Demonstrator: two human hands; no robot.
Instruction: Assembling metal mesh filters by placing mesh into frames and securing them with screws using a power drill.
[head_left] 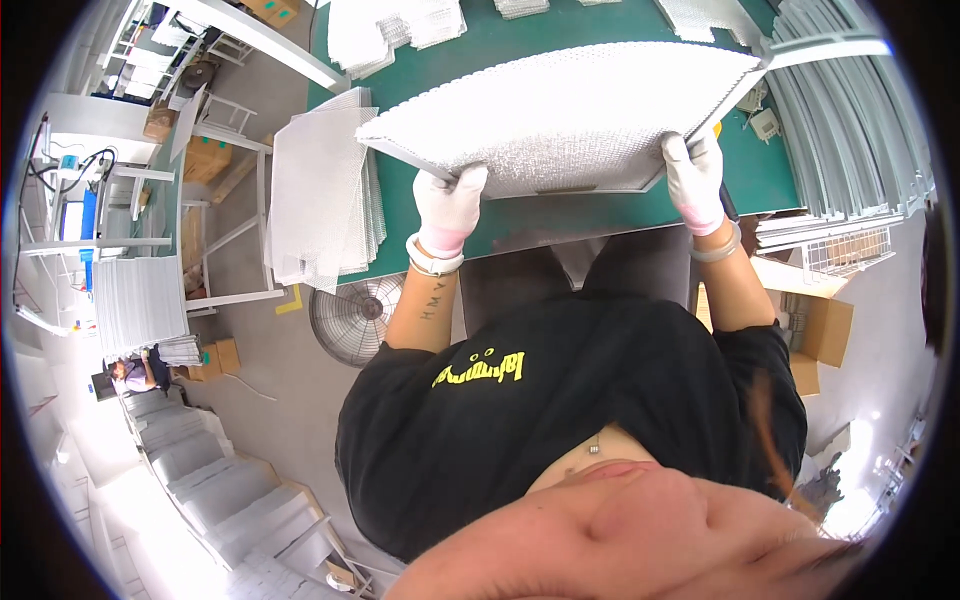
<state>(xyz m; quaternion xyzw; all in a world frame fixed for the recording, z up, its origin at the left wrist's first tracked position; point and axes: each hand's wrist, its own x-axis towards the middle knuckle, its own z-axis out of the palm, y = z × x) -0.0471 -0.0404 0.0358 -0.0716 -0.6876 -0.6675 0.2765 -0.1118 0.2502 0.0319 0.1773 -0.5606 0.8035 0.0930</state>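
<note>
A wide silvery mesh panel [570,110] is held up in front of me, tilted above the green tabletop [530,225]. Grey metal strips run along its sides and its near edge, while the far edge shows bumpy mesh. My left hand [450,205], in a white glove, is closed on the panel's near left corner, thumb on top. On the near right corner my right hand [695,180], gloved the same way, grips the frame. The fingers beneath the panel are hidden. To the left lies a stack of thin mesh sheets [325,190] at the table's edge.
Folded silvery mesh pieces [395,30] lie at the table's far side. Long metal strips [850,120] are piled on the right, above a wire basket [850,250]. A floor fan [365,320] stands below the table's left edge. Another person [140,372] is at far left.
</note>
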